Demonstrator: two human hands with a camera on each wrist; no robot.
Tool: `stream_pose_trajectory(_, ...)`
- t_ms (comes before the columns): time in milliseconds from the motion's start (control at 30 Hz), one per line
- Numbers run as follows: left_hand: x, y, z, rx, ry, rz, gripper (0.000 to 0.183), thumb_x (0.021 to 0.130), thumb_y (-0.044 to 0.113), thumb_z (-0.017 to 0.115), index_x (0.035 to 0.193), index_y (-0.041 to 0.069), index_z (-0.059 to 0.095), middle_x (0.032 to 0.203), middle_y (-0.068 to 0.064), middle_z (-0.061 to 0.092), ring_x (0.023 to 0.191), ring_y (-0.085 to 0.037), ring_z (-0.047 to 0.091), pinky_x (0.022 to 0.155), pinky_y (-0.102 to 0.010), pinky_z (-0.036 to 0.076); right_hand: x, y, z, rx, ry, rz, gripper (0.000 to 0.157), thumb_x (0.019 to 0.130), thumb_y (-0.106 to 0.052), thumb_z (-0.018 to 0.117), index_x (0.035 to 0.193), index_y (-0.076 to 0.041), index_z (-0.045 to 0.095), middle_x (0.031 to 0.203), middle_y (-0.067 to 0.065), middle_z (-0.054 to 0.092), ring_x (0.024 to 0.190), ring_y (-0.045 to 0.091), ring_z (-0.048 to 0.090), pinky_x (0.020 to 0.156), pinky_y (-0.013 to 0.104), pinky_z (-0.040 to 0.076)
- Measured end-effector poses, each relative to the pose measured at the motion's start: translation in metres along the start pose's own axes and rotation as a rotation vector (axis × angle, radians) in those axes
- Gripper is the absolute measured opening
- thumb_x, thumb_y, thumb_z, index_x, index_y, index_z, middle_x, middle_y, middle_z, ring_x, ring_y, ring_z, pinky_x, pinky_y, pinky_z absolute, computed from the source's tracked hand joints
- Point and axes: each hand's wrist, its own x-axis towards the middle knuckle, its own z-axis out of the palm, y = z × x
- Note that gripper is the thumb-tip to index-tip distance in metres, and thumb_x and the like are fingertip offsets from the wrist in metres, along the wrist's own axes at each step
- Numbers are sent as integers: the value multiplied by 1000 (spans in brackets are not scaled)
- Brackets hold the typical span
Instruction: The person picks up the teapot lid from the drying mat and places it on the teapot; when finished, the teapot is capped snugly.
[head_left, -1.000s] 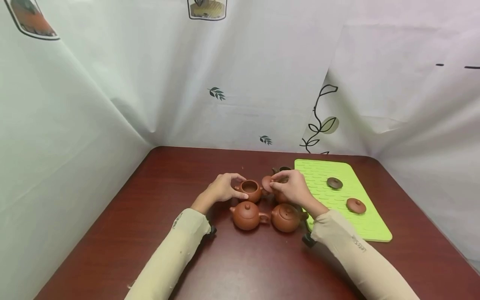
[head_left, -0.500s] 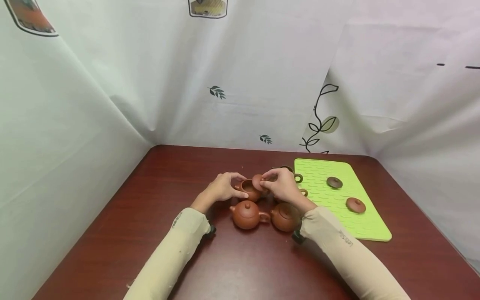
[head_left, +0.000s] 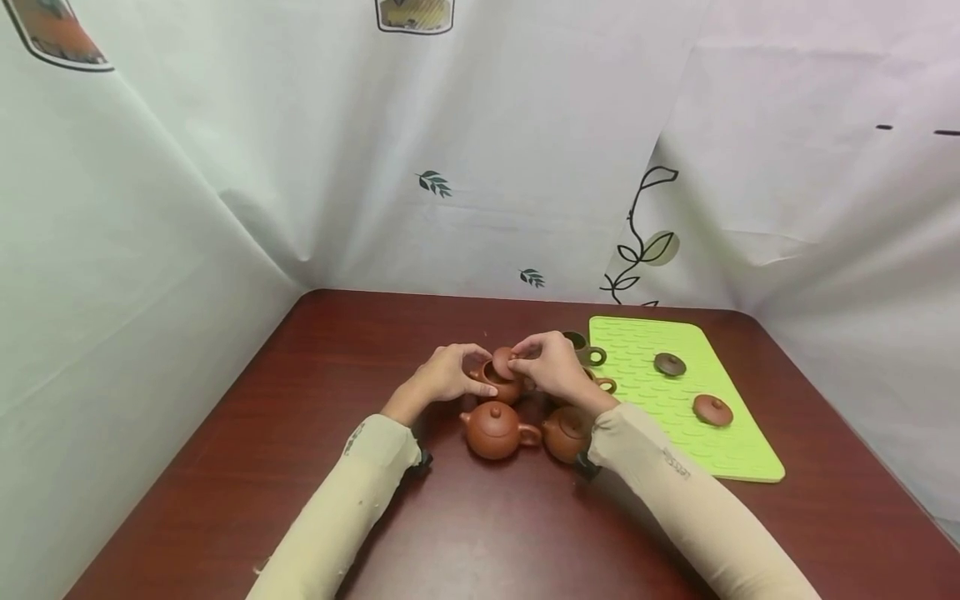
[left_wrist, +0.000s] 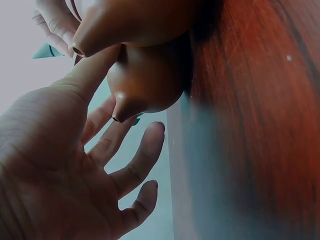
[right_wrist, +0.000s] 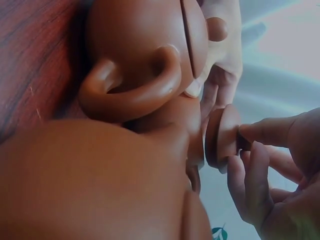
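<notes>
- In the middle of the frame, the left hand (head_left: 450, 375) has thumb and forefinger curved around a rounded, reddish-brown clay teapot without its lid (head_left: 504, 395), presumably to keep it steady; the other fingers look spread and loose from the left wrist.
- Just above that pot's mouth, the right hand (head_left: 553, 367) pinches the small knob of a round reddish-brown clay lid (head_left: 503, 363), a hold that leaves the underside free; I can't tell whether the lid touches the rim.
- Just below, a matching lidded teapot (head_left: 492, 432) stands upright on the dark red wooden bench (head_left: 262, 417), its handle to the right, close enough, I'd judge, to crowd the left thumb.
- Right of centre, on the bright green ribbed mat (head_left: 727, 454), a dark brown lid (head_left: 670, 364) and a reddish-brown lid (head_left: 713, 410) lie well apart, knobs up, probably for easy pinching.
</notes>
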Motion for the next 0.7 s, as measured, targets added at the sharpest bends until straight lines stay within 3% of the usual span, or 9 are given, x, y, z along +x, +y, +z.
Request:
stream_pose_trajectory(100, -1, 1, -2, 4, -4, -10, 60, 74, 45, 86, 126, 24, 66, 127, 4, 64, 119, -23, 58, 96, -51, 45, 2, 0, 2, -4, 0, -5, 8, 86, -8, 77, 93, -4, 77, 83, 6, 74, 61, 24, 69, 49, 28, 51)
stream_pose_trajectory(267, -2, 2, -1, 1, -12, -11, 61, 75, 45, 86, 127, 21, 65, 128, 2, 64, 118, -22, 58, 97, -49, 46, 4, 0, 5, -34, 10, -22, 7, 85, -9, 78, 91, -5, 77, 84, 4, 74, 71, 14, 69, 55, 27, 52)
stream_pose_trajectory(700, 0, -1, 1, 2, 3, -21, 62, 74, 47, 86, 127, 22, 65, 128, 2, 64, 117, -22, 59, 96, -50, 46, 7, 1, 12, -81, -36, -88, 10, 84, -8, 78, 93, -3, 77, 81, 6, 74, 65, 13, 67, 56, 27, 52)
